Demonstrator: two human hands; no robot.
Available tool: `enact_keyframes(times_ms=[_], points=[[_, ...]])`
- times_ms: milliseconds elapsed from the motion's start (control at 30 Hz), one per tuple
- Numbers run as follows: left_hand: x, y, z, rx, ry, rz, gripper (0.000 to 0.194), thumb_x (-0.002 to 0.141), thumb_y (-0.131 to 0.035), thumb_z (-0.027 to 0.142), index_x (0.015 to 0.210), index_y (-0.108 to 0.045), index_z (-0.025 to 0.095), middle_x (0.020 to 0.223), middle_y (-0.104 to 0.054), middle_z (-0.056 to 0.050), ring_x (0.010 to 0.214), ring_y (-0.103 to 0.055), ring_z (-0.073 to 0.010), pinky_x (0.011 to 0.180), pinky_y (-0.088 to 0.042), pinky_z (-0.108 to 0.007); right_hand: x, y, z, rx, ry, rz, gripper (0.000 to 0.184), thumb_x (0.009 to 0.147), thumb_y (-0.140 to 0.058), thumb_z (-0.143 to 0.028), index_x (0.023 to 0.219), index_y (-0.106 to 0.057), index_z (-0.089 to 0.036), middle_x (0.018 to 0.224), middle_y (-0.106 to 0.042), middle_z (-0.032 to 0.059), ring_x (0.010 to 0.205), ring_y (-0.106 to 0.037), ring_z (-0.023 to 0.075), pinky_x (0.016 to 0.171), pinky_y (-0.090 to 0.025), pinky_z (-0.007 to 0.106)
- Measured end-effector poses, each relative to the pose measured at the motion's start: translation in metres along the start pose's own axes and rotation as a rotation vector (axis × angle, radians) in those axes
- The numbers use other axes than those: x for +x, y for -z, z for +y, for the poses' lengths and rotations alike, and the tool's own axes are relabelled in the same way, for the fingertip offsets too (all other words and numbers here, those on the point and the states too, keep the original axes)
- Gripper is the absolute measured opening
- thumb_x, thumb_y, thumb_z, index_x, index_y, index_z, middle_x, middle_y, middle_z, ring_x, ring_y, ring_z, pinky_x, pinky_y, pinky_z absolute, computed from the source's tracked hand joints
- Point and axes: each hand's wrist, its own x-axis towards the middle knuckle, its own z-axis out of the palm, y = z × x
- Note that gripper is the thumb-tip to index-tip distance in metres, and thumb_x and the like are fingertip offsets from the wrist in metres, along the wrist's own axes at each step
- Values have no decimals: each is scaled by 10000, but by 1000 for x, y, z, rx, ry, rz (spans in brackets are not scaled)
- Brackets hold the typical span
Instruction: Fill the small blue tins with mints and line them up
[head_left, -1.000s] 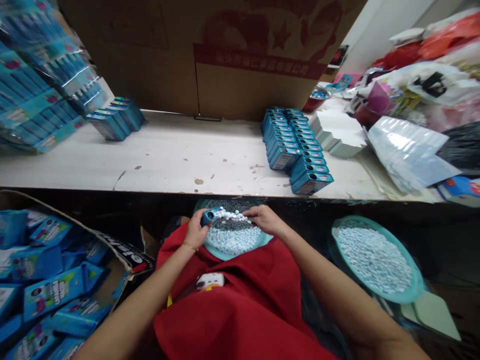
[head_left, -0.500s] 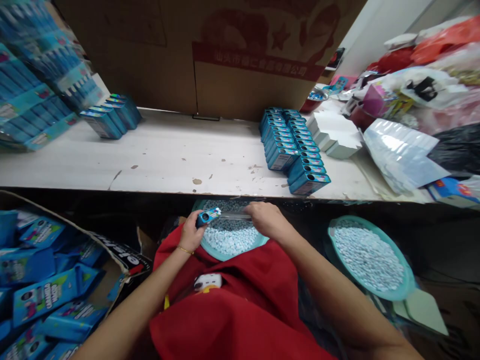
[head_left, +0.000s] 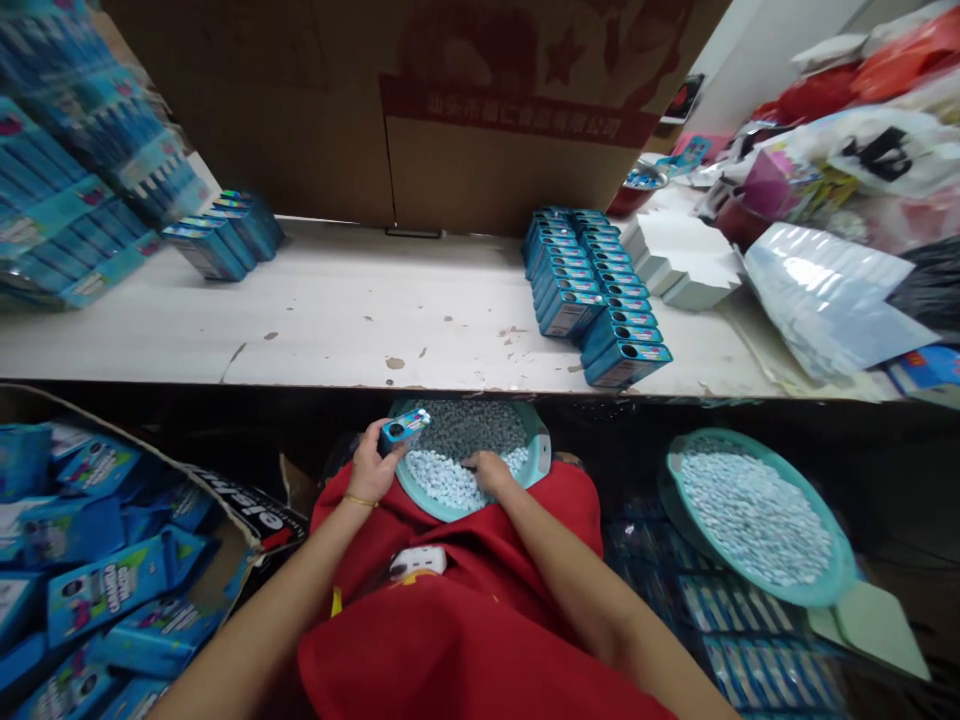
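Note:
A teal basin full of small pale-blue tablets rests on my lap over a red apron. My left hand is closed around a small blue box, held at the basin's left rim with its holed end showing. Lying in the tablets near the basin's front is my right hand. Its fingers curl down into the pile, and what they hold, if anything, is hidden.
The worn white table ahead carries two rows of blue boxes, more blue boxes at the left and white cartons at the right. A second teal basin of tablets lies lower right. A cardboard box of blue packets stands at my left.
My right hand has dropped from level with the blue box down into the tablets. The line of tablets beside the box is gone. The left hand has tilted the box slightly.

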Motion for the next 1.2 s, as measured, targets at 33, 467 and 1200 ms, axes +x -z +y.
enact_keyframes(times_ms=[33,467,1200], points=[[1,1,1,-4,6,3,413,659,-569,333,1029,-457,186,943,-552,-39,862,-521,-174,795,-403,-305,1,1,4,50,13,-12,403,667,-433,-32,950,-643,-227,946,-649,20,860,-563,142,728,-400,207],[5,-15,6,-7,-53,-45,369,661,-536,221,1020,-467,174,947,-556,-52,866,-526,-184,798,-411,-323,-53,135,-23,247,240,124,359,677,-437,-114,953,-649,-206,819,-659,17,721,-563,124,622,-395,198],[-3,-10,4,-46,-70,-52,353,651,-543,168,993,-463,189,942,-545,-38,888,-511,-169,806,-400,-307,-50,106,-3,-308,16,157,337,774,-349,-98,987,-579,-220,960,-590,66,892,-536,161,721,-384,231]])
